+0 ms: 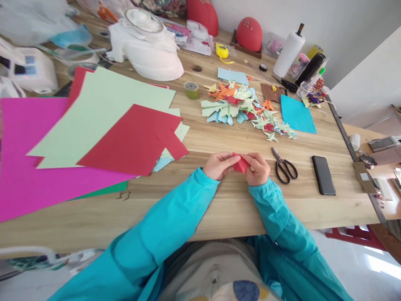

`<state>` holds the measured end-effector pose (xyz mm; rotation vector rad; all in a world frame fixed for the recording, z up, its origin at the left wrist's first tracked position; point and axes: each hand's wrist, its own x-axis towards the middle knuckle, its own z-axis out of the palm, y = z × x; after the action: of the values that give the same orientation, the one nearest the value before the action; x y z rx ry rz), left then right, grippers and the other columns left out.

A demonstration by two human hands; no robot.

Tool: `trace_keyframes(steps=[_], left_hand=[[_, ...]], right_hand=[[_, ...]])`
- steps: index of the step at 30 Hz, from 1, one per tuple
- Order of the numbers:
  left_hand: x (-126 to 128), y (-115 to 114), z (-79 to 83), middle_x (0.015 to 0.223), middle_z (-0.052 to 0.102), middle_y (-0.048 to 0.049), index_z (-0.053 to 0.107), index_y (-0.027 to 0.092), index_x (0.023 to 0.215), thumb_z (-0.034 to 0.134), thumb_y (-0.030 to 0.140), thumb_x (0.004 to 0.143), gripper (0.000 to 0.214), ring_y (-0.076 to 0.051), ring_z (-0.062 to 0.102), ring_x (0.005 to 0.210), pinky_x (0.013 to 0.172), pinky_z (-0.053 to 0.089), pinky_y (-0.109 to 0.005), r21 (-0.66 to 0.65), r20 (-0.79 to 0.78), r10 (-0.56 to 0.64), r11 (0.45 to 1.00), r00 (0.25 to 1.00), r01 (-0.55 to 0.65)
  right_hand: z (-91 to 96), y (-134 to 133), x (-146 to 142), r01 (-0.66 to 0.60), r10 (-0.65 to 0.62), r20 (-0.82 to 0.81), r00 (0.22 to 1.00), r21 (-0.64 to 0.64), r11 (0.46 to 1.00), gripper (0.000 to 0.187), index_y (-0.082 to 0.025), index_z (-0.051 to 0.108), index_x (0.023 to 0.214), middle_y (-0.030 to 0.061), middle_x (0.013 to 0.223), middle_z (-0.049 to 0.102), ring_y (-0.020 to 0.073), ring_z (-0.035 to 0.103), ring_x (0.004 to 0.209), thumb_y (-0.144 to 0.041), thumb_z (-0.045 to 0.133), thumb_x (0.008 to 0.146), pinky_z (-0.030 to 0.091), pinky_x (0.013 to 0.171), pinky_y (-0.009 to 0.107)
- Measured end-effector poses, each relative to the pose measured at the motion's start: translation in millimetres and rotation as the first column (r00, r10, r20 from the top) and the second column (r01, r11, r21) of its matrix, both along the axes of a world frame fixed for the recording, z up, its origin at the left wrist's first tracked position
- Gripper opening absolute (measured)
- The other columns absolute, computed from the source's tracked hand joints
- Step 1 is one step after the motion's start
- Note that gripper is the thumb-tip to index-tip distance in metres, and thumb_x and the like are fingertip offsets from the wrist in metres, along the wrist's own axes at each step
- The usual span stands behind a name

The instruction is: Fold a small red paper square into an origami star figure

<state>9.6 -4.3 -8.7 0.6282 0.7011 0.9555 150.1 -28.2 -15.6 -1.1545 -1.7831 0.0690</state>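
Wood-grain table [338, 209] | white wall [316, 16] | black scribble [124, 195], unreadable | left hand [219, 164], right hand [258, 169]: fingertips closed, pinching folded red paper [240, 165]

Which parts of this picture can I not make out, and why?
All in the head view:
folded red paper: partly hidden by left hand and right hand
green sheet: partly covered by magenta sheet
magenta sheet: left end cut off by picture edge
marks near phone: too small to read
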Motion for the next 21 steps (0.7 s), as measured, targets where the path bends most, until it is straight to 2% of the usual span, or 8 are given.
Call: trace_keyframes(steps=[5, 8, 11, 13, 16, 21], left_hand=[[-0.2, 1.9, 0.7, 0.074, 0.070, -0.0034, 0.071, 0.015, 0.075, 0.081, 0.028, 0.049, 0.031, -0.017, 0.064, 0.068, 0.065, 0.054, -0.031, -0.016, -0.045, 0.089, 0.996, 0.995, -0.089], [-1.9, 4.9, -0.4, 0.079, 0.071, -0.0044, 0.071, 0.015, 0.077, 0.080, 0.030, 0.049, 0.033, -0.019, 0.064, 0.073, 0.070, 0.053, -0.033, 0.027, -0.087, 0.160, 0.987, 0.983, -0.159], [-5.0, 7.9, -2.2, 0.081, 0.071, -0.0051, 0.071, 0.015, 0.078, 0.080, 0.032, 0.049, 0.035, -0.020, 0.064, 0.078, 0.077, 0.051, -0.034, 0.096, -0.141, 0.238, 0.969, 0.961, -0.226], [-7.0, 8.8, -2.4, 0.082, 0.071, -0.0054, 0.071, 0.015, 0.079, 0.079, 0.034, 0.051, 0.035, -0.020, 0.064, 0.079, 0.079, 0.049, -0.034, 0.156, -0.190, 0.245, 0.964, 0.951, -0.217], [-8.4, 7.9, -0.1, 0.083, 0.071, -0.0062, 0.071, 0.014, 0.080, 0.077, 0.035, 0.054, 0.034, -0.020, 0.063, 0.081, 0.079, 0.049, -0.034, 0.254, -0.285, 0.220, 0.956, 0.933, -0.148], [-6.8, 5.1, 3.1, 0.084, 0.069, -0.0053, 0.071, 0.016, 0.078, 0.075, 0.035, 0.057, 0.029, -0.020, 0.061, 0.082, 0.076, 0.049, -0.031, 0.410, -0.354, 0.279, 0.904, 0.893, -0.120]], right_hand=[[1.1, -0.7, -2.9, 0.002, -0.003, -0.053, 0.999, -0.025, 1.000, 0.035, -0.021, 0.062, 0.103, 0.0062, 0.088, 0.062, 0.0135, 0.060, 0.070, -0.008, 0.050, 0.073, 0.052, 0.059, 0.025], [2.3, -1.1, -3.1, -0.044, 0.022, -0.155, 0.988, -0.139, 0.989, 0.038, -0.020, 0.058, 0.106, 0.0065, 0.088, 0.061, 0.0138, 0.059, 0.073, -0.009, 0.046, 0.073, 0.052, 0.057, 0.024], [2.2, -0.5, -1.9, -0.133, 0.039, -0.319, 0.947, -0.279, 0.951, 0.036, -0.021, 0.055, 0.110, 0.0063, 0.091, 0.061, 0.0155, 0.060, 0.083, -0.014, 0.046, 0.075, 0.053, 0.061, 0.025], [1.0, 0.9, -1.6, -0.173, 0.016, -0.408, 0.913, -0.353, 0.920, 0.031, -0.021, 0.056, 0.108, 0.0068, 0.093, 0.061, 0.0162, 0.060, 0.085, -0.023, 0.051, 0.077, 0.052, 0.060, 0.025], [-2.2, 3.2, -3.4, -0.175, -0.051, -0.455, 0.889, -0.441, 0.880, 0.030, -0.020, 0.060, 0.099, 0.0068, 0.089, 0.063, 0.0164, 0.061, 0.081, -0.035, 0.060, 0.074, 0.051, 0.057, 0.024], [-5.9, 4.8, -7.2, -0.151, -0.142, -0.476, 0.868, -0.525, 0.838, 0.027, -0.016, 0.064, 0.084, 0.0048, 0.073, 0.066, 0.0126, 0.059, 0.061, -0.039, 0.063, 0.071, 0.048, 0.052, 0.024]])
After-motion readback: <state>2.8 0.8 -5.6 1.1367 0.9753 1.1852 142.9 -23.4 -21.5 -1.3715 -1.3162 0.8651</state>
